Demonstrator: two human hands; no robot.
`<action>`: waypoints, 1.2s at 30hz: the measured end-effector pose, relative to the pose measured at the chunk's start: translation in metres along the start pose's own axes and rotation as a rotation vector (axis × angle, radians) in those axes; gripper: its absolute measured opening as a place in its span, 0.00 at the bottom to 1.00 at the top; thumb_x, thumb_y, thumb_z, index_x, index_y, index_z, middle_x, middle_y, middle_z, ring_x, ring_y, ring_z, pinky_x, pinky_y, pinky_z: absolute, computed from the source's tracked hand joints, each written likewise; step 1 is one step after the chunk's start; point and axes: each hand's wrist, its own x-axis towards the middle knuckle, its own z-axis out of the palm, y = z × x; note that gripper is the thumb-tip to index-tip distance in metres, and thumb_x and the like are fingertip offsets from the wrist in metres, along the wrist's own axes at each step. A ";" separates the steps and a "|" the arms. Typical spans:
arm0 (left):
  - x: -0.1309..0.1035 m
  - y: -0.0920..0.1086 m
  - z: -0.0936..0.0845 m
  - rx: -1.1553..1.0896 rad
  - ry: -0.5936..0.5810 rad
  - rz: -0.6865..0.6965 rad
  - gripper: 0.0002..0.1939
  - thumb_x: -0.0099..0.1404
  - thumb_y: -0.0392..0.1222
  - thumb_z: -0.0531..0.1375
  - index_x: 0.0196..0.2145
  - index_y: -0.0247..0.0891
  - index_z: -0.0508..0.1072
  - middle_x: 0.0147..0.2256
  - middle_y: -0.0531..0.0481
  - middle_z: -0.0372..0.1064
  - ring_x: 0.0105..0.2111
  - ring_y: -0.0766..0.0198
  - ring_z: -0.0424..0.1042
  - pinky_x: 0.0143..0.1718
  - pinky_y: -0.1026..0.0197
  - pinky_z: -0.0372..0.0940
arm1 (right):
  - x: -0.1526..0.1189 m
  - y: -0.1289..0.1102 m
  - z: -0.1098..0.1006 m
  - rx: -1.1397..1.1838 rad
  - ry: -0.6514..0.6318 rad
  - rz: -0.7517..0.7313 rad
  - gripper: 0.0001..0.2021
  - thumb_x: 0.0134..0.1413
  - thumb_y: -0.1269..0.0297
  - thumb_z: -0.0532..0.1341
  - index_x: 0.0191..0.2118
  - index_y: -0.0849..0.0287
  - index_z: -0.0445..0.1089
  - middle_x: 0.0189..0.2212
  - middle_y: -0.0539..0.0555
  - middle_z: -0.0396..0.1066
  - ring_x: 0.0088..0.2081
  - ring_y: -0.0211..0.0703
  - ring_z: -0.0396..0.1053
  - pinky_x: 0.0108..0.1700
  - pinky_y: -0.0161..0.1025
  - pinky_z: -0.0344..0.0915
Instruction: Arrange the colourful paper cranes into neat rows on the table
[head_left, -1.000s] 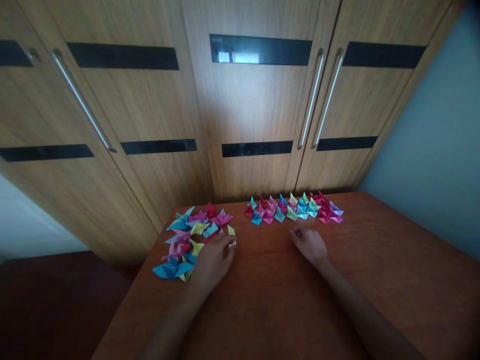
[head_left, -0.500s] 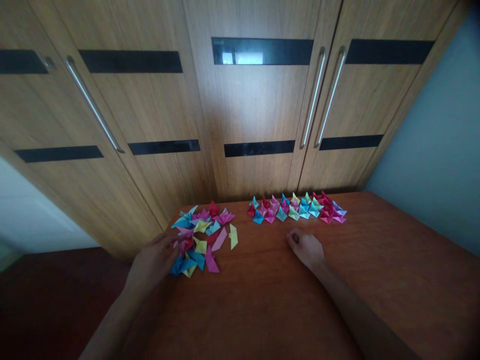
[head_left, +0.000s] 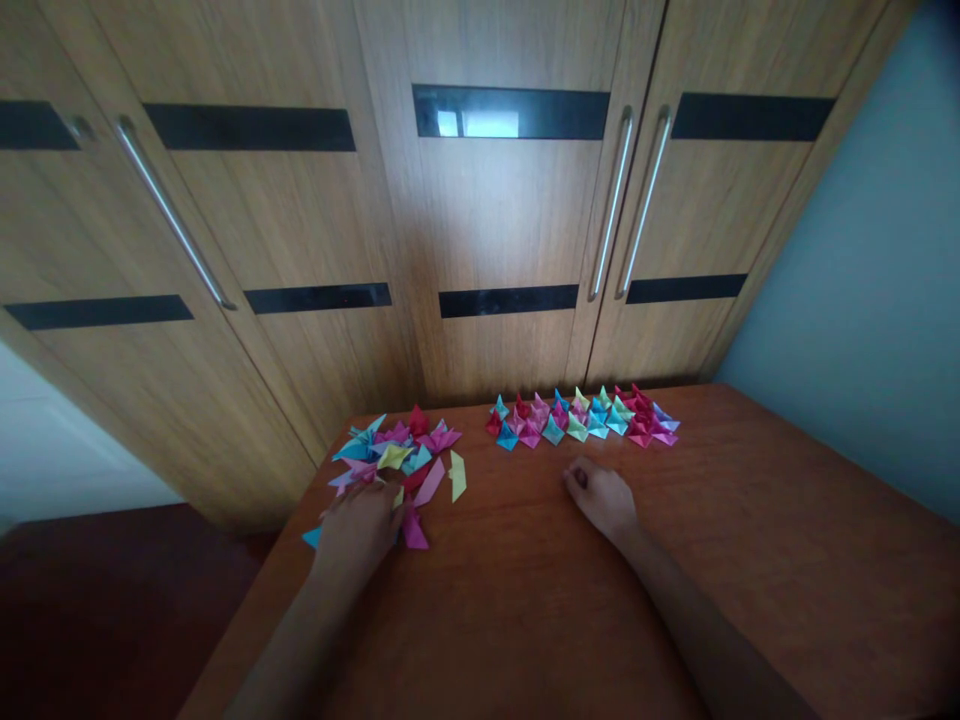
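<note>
Our left hand [head_left: 356, 525] covers part of the folded-paper pile [head_left: 394, 458]; whether it pinches a piece, we cannot tell. Our right hand [head_left: 602, 500], curled in, rests on the table [head_left: 510, 600] just short of the paper rows [head_left: 577, 428].

Paper pile [head_left: 394, 457] on table [head_left: 510, 590], paper rows [head_left: 577, 428] to its right, wardrobe [head_left: 502, 220] behind

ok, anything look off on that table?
No damage or spill visible. The paper pile at the left hand is jumbled, unlike the neat paper rows at the back, and one yellow piece sits just off its right edge.
</note>
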 end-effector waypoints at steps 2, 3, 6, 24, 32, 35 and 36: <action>-0.002 0.000 0.002 0.006 -0.032 -0.020 0.14 0.65 0.44 0.49 0.37 0.39 0.72 0.36 0.40 0.72 0.38 0.49 0.71 0.35 0.53 0.64 | 0.000 0.001 0.001 -0.001 0.002 0.003 0.10 0.59 0.58 0.53 0.32 0.54 0.67 0.27 0.48 0.71 0.29 0.37 0.68 0.27 0.31 0.50; -0.003 -0.001 0.002 -0.004 -0.043 -0.031 0.14 0.65 0.44 0.49 0.37 0.39 0.72 0.36 0.40 0.71 0.38 0.50 0.71 0.34 0.54 0.64 | 0.001 0.001 0.001 0.000 0.001 0.004 0.10 0.59 0.57 0.53 0.31 0.54 0.67 0.27 0.48 0.71 0.29 0.37 0.68 0.27 0.31 0.50; -0.006 -0.003 0.001 -0.059 -0.015 -0.047 0.14 0.66 0.43 0.47 0.37 0.39 0.72 0.38 0.41 0.71 0.39 0.51 0.71 0.33 0.56 0.64 | 0.001 0.002 0.003 0.004 0.004 -0.002 0.10 0.58 0.57 0.52 0.32 0.54 0.67 0.26 0.48 0.71 0.29 0.37 0.68 0.27 0.32 0.49; 0.009 0.081 0.011 -0.818 0.210 0.406 0.12 0.60 0.29 0.53 0.36 0.41 0.73 0.36 0.50 0.71 0.36 0.64 0.71 0.39 0.62 0.66 | -0.036 -0.030 0.008 0.548 -0.169 -0.416 0.10 0.55 0.60 0.56 0.40 0.57 0.69 0.25 0.48 0.68 0.25 0.35 0.64 0.29 0.30 0.59; 0.002 0.101 0.032 -0.984 0.182 0.413 0.13 0.62 0.31 0.52 0.41 0.41 0.72 0.40 0.48 0.70 0.40 0.63 0.70 0.43 0.60 0.65 | -0.045 -0.038 0.004 0.413 -0.109 -0.436 0.08 0.56 0.63 0.55 0.34 0.57 0.71 0.25 0.49 0.71 0.26 0.35 0.67 0.31 0.31 0.59; 0.000 0.098 0.034 -0.992 0.209 0.318 0.15 0.62 0.32 0.53 0.45 0.42 0.70 0.44 0.47 0.69 0.42 0.62 0.69 0.45 0.58 0.65 | -0.038 -0.029 0.002 0.406 -0.037 -0.376 0.10 0.56 0.61 0.54 0.33 0.56 0.71 0.25 0.49 0.71 0.26 0.36 0.67 0.30 0.30 0.59; -0.001 0.097 0.035 -0.992 0.205 0.287 0.15 0.61 0.33 0.53 0.45 0.42 0.70 0.44 0.47 0.69 0.40 0.62 0.70 0.43 0.59 0.65 | -0.035 -0.023 0.001 0.403 0.008 -0.339 0.10 0.56 0.60 0.54 0.33 0.56 0.71 0.25 0.49 0.71 0.26 0.36 0.67 0.30 0.30 0.60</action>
